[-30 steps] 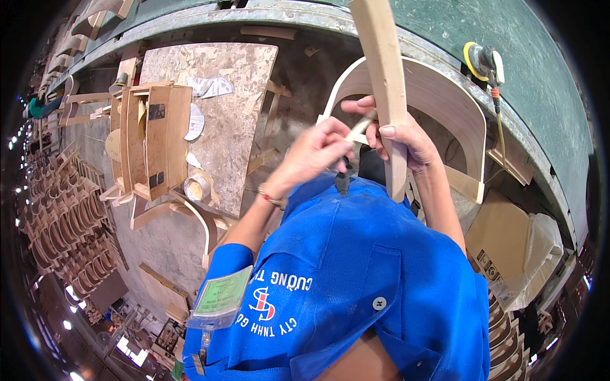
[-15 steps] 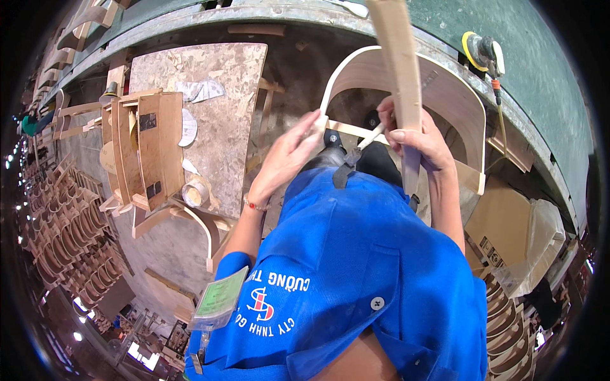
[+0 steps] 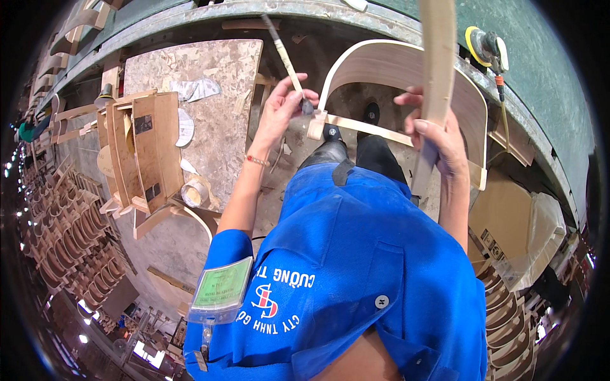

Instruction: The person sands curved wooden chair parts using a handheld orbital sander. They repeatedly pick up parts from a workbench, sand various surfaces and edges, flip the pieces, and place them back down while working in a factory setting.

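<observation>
Plank [image 3: 438,57] pale, long, narrow, gripped by right hand [image 3: 448,145]; left hand [image 3: 277,113] pinching slim stick [image 3: 284,57], pale-shafted, dark-ended.

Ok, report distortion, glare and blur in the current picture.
Head view: the green bench curves with the fisheye, corners black; head view: lamps glare white at lower left; head view: the wooden piece in the right hand looks slightly blurred.

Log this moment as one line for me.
left hand: holds thin stick | right hand: holds wooden bar | curved frame: partly behind bar | sander: on green bench
</observation>
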Motion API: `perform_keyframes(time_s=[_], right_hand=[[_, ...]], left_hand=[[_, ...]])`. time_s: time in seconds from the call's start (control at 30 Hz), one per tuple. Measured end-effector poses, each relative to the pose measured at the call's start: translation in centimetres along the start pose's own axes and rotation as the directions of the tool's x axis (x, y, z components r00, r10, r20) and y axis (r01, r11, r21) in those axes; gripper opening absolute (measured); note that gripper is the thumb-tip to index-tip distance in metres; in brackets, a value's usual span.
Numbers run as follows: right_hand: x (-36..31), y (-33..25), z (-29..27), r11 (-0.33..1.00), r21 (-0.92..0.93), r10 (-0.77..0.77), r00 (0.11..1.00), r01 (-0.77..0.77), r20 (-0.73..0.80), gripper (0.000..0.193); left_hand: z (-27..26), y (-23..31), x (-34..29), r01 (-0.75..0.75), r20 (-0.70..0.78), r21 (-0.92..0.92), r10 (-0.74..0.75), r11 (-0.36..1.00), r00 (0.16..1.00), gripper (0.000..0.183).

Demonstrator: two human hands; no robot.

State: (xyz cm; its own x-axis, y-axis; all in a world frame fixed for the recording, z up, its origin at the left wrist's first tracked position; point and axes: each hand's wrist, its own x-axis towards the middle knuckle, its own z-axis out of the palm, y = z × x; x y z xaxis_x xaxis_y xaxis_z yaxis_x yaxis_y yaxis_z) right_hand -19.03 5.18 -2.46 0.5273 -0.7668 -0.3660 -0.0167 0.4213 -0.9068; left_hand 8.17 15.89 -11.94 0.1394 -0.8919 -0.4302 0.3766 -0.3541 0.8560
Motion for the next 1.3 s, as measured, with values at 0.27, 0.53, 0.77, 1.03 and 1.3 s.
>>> perform_keyframes(time_s=[0.27,0.53,0.77,1.03,1.3], right_hand=[[-1.9,-0.2,-2.5,1.0,0.007,0.018,0.988,-0.018,-0.152,0.063],[-3.4,1.2,-4.8,0.999,0.005,0.038,0.959,-0.038,-0.282,0.061],[-4.1,1.5,-5.4,0.996,-0.046,0.06,0.963,-0.074,-0.263,0.064],[-5.7,0.8,-4.6,0.884,-0.45,-0.003,0.959,-0.129,-0.282,0.078],[-6.8,-1.6,-1.9,0.751,-0.661,-0.061,0.996,-0.001,-0.071,0.073]], left_hand=[[-0.6,-0.6,2.7,0.024,0.232,0.206,-0.073,0.978,0.97,0.029],[-0.9,-1.1,3.7,0.064,0.344,0.186,-0.127,0.98,0.93,0.031],[-1.3,-1.6,3.9,0.024,0.357,0.214,-0.102,0.976,0.928,0.031],[-1.0,-1.1,3.7,0.048,0.322,0.215,-0.117,0.975,0.94,0.03],[-1.0,-1.9,3.2,-0.032,0.319,0.245,-0.049,0.969,0.947,0.026]])
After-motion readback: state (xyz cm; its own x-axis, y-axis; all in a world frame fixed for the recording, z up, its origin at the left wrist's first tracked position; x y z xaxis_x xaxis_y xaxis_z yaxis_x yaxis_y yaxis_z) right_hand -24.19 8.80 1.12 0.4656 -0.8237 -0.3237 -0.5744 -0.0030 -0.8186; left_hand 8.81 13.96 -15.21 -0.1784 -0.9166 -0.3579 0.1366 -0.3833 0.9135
